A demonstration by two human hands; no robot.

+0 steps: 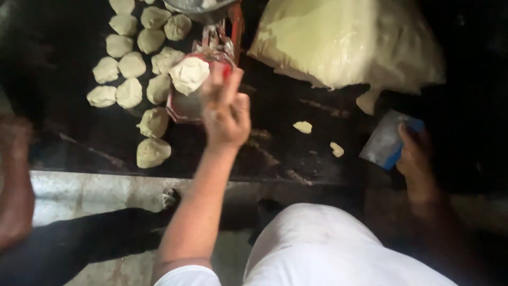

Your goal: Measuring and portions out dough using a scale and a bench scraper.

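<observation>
A lump of pale dough [189, 74] sits on the platform of a small red scale [185, 103] on the dark worktop [275, 148], and the left hand [226, 108] hovers right beside it, raised at the near right edge of the scale; its fingers are loosely curled with the thumb and forefinger lifted toward the lump, and motion blur makes it impossible to tell whether they touch the dough or have let go. The right hand [415, 159] rests well apart at the right edge of the worktop, its fingers wrapped around the blue handle of a flat metal scraper [386, 140], whose blade lies against the surface. To the left of the scale, about a dozen portioned dough balls [132, 66] lie in loose rows, most touching or just beside one another, the nearest two [153, 137] lying closer to the front edge. Behind and to the right lies the large dough mass [344, 42], partly under clear plastic, with a tongue of dough [368, 100] hanging from its near edge; two small scraps [317, 137] lie between it and the scraper. Judging from this, portioning seems well started but far from finished: a good batch is already divided, one piece is on the scale, and most of the bulk remains uncut. A metal bowl [198, 5] shows behind the scale, and another person's arm [16, 180] enters at far left.
</observation>
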